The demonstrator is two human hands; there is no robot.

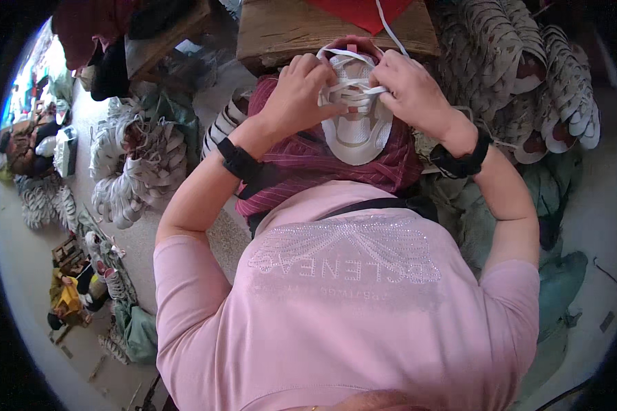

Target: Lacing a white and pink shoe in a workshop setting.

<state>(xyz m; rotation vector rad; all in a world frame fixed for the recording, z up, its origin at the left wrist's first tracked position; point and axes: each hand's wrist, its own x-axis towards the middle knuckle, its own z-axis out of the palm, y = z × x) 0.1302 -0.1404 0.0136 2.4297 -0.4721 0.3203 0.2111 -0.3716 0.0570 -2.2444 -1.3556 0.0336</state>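
A white shoe upper with a dark red lining lies toe toward me on my lap, on dark red striped cloth. White shoelace crosses its eyelets in several rows. My left hand grips the upper's left side, fingers curled at the collar and thumb over the lacing. On the other side, my right hand is closed with a stretch of lace pinched between thumb and fingers. One lace end runs up past the right hand over the wooden bench. The fingertips of both hands are partly hidden.
A wooden bench with red cloth stands just beyond the shoe. Strung bundles of white uppers crowd the right. Another ring of uppers lies on the floor at left. Farther left, a person in yellow sits among more bundles.
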